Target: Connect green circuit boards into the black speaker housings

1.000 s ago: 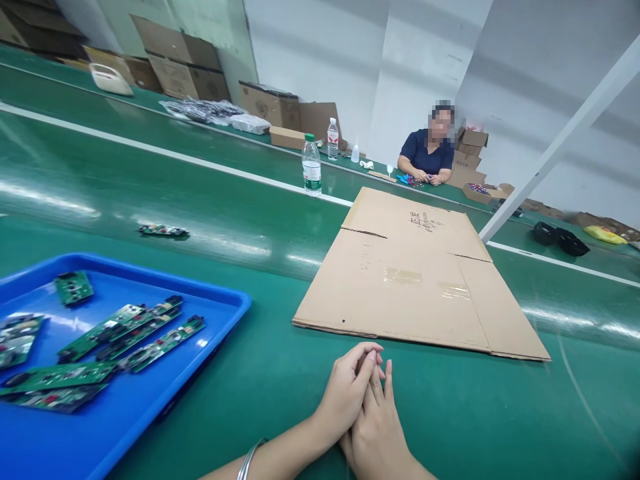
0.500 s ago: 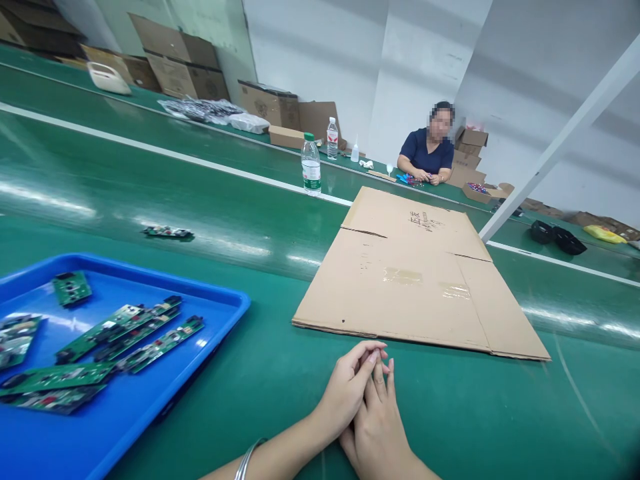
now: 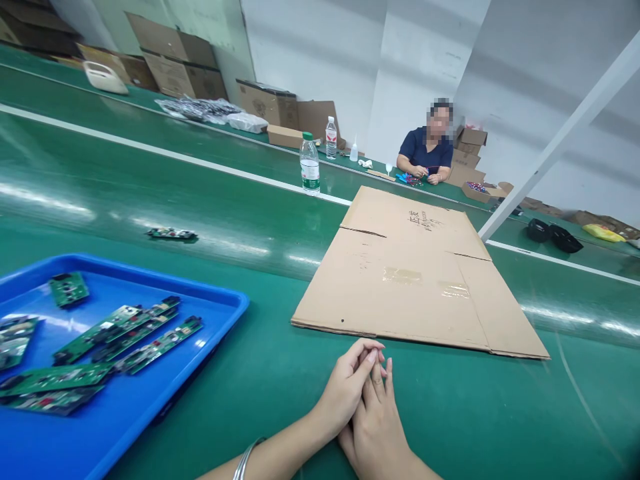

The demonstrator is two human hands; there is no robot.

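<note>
My left hand (image 3: 345, 383) and my right hand (image 3: 375, 413) rest together over the green work surface, just in front of a flattened cardboard sheet (image 3: 400, 293). The left fingers are bent over the fingers of the right hand, which are stretched out and partly covered. Between them I can make out no object. To the left, a blue tray (image 3: 220, 300) carries several green circuit boards (image 3: 83, 377), some overlapping. Another circuit board (image 3: 173, 233) lies on the green belt (image 3: 240, 247) beyond the tray.
A bottle with a green cap (image 3: 309, 167) stands behind the cardboard. Across the belt sits a person in a dark blue top (image 3: 425, 148), with small parts in front of them. Cardboard boxes (image 3: 175, 73) line the far side. A white post (image 3: 560, 137) slants at the right.
My hands stay clasped in nearly the same place. The lone circuit board on the belt has shifted slightly right. Across the belt, the other person has raised one hand a little.
</note>
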